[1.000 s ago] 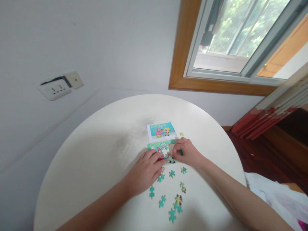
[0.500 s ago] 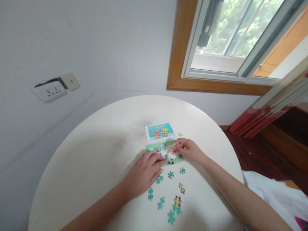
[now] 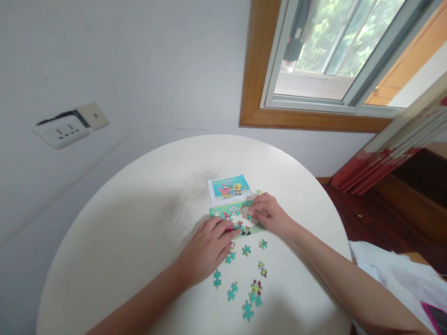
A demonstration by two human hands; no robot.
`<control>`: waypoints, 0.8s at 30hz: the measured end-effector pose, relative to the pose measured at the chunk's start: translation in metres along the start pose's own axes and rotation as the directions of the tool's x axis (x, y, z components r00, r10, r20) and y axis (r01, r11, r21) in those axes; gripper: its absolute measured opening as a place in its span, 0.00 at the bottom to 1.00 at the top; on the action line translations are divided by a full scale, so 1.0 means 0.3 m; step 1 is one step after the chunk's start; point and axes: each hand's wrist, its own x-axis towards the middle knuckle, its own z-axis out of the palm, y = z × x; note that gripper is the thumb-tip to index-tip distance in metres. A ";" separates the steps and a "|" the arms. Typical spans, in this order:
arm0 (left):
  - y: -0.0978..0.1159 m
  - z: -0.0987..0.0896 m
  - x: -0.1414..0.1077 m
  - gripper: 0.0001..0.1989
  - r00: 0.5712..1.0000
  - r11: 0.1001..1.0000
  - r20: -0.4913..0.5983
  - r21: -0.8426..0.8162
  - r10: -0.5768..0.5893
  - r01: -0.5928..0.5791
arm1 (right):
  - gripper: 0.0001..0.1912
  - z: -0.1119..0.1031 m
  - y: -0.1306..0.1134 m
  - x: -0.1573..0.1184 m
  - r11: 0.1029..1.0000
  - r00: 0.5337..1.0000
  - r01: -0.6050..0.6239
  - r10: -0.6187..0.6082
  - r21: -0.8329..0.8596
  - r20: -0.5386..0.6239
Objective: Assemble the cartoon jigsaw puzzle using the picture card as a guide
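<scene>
A partly assembled jigsaw puzzle (image 3: 239, 210) lies on the white round table (image 3: 139, 200), with a pale gap in its middle. Flat across its lower left part rests my left hand (image 3: 208, 244), fingers apart, holding nothing. My right hand (image 3: 271, 214) is over the puzzle's right side, thumb and fingertips pinched together on a small puzzle piece (image 3: 249, 217), mostly hidden by the fingers. Just behind the puzzle is a picture card (image 3: 230, 187) showing cartoon figures.
Several loose pieces lie in front of the puzzle, including a green one (image 3: 247, 310) and a green-yellow one (image 3: 263, 244). Another loose piece (image 3: 259, 191) sits beyond my right hand. White fabric (image 3: 380, 274) is at the right, beside the table.
My right hand has turned slightly, its fingertips lower and closer over the puzzle. My left hand stays on the puzzle. The whole view has shifted a little.
</scene>
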 end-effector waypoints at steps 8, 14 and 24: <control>0.004 -0.006 0.002 0.16 0.999 1.000 0.048 -0.007 -0.015 0.015 | 0.05 0.017 -0.001 -0.009 0.998 0.998 0.039 -0.037 -0.042 0.052; -0.001 0.002 0.001 0.16 0.999 1.000 0.035 -0.014 -0.016 0.016 | 0.03 0.009 0.011 -0.005 0.998 0.999 0.033 -0.031 -0.048 0.037; 0.000 0.007 0.000 0.17 1.000 1.000 0.008 0.001 0.001 -0.001 | 0.04 0.010 0.028 -0.001 0.999 0.999 0.016 -0.014 -0.051 0.038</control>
